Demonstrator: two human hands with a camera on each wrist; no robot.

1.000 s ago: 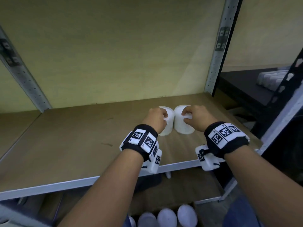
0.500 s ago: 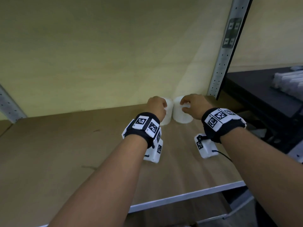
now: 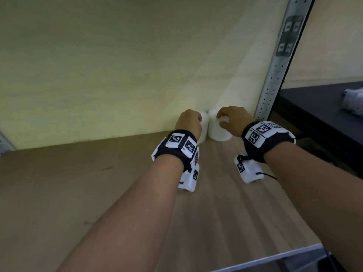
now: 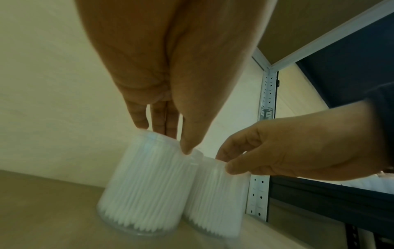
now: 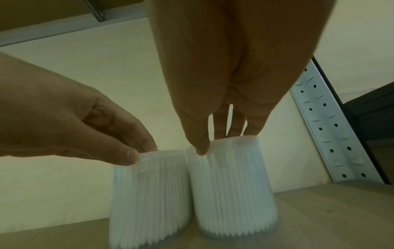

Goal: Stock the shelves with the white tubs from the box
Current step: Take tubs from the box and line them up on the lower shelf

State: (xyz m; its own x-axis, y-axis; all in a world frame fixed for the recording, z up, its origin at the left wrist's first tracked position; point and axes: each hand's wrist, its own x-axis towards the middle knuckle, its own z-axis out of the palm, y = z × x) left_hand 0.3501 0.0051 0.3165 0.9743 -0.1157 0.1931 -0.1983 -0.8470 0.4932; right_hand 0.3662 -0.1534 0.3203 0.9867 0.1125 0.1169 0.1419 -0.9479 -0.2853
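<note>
Two white tubs stand side by side, touching, on the wooden shelf close to the back wall and the right upright. My left hand grips the left tub from above by its rim, thumb in front and fingers behind. In the left wrist view that tub sits upright on the board. My right hand holds the right tub the same way; the right wrist view shows this tub with my fingertips on its top edge.
A perforated metal upright rises just right of the tubs. Beyond it a dark shelf carries a white item. The shelf's pale metal front edge runs at the lower right. The yellowish back wall stands directly behind the tubs.
Both hands have carried the two tubs from the shelf's front-middle back toward the wall and the right upright, still side by side. The box of tubs below is out of sight now.
</note>
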